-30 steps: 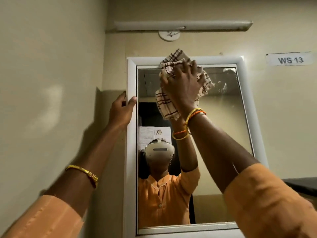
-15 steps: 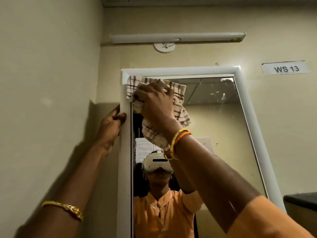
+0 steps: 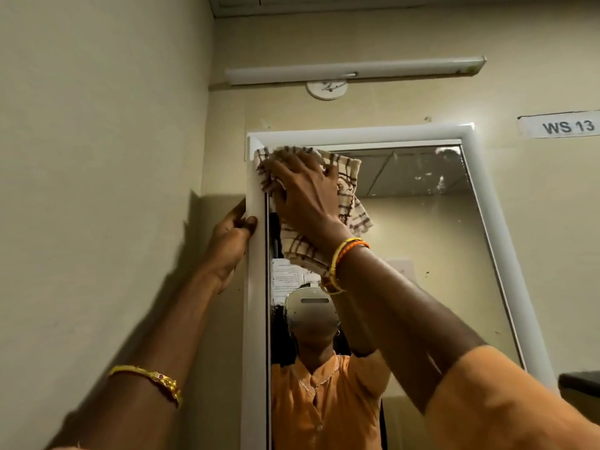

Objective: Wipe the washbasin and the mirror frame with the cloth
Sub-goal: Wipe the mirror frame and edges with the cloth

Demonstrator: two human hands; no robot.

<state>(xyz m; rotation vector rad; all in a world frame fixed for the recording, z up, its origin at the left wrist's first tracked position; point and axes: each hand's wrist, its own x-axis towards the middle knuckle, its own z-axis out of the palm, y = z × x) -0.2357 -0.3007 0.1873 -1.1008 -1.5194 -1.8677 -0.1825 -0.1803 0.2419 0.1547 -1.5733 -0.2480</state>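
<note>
A white mirror frame hangs on the beige wall ahead of me. My right hand presses a cream cloth with brown checks flat against the frame's top left corner, and the cloth hangs down over the glass. My left hand grips the outer edge of the frame's left side, just below the cloth. The washbasin is out of view.
A side wall stands close on the left. Above the mirror are a white tube light and a round white fitting. A "WS 13" label is at the right. A dark ledge juts in at lower right.
My right hand has slid the cloth from the middle of the top rail to the left, into the top left corner. My left hand has stayed on the left side of the frame.
</note>
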